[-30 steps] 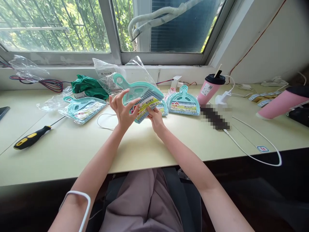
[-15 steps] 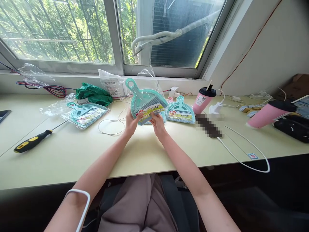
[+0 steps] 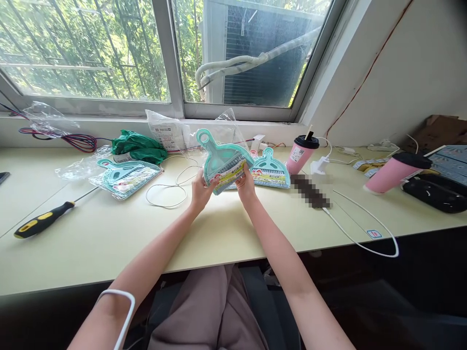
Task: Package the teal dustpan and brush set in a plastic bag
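Observation:
I hold a teal mini dustpan-and-brush set (image 3: 223, 159) in a clear plastic wrapper above the desk, its handle pointing up and to the left. My left hand (image 3: 202, 191) grips its lower left edge and my right hand (image 3: 247, 186) grips its lower right edge by the yellow label. Another teal dustpan set (image 3: 270, 170) lies flat just right of my hands. A wrapped teal set (image 3: 124, 176) lies to the left.
A yellow-and-black screwdriver (image 3: 44, 219) lies far left. Green cloth (image 3: 137, 146) and plastic bags (image 3: 166, 129) sit by the window sill. Pink cups (image 3: 301, 151) (image 3: 394, 172) stand right, one tipped over. White cables (image 3: 365, 224) (image 3: 168, 187) trail over the pale desk (image 3: 219, 233).
My left hand, open beside the set a second ago, has closed on its edge. Both hands carried the set farther out over the desk, and its handle now stands more upright.

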Motion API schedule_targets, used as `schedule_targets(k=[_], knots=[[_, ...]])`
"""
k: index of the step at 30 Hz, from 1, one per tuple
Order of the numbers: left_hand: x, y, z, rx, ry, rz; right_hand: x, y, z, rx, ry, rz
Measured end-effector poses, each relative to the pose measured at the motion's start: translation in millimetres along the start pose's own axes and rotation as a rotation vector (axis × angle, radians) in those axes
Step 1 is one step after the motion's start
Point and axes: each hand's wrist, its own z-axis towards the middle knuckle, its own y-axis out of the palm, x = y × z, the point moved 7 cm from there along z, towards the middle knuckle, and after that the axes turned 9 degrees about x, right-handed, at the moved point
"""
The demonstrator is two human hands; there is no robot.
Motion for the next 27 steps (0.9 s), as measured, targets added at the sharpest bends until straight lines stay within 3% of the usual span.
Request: schedule_targets(k=[7,12,15,22,27], knots=[[0.9,-4.9,7.8,0.038,-0.029,-0.153,3.0,12.2,-4.0,-0.148,-0.001,0.011],[-0.1,-6.8,10.4,0.055,-0.018,-0.126,9.5,15.7,-2.9,-0.234,0.047,-0.020],[2.9,-3.4,8.3,-0.005,0.000,-0.074,8.5,8.6,4.0,-0.166,0.045,0.010],[-0.1,19.0,-9.8,-0.338,0.024,0.048,-12.5,-9.9,11.8,0.037,-0.057,0.063],[-1.4,22.7,-15.7,-0.393,0.104,0.254,-12.7,-12.7,11.5,0.067,-0.061,0.113]])
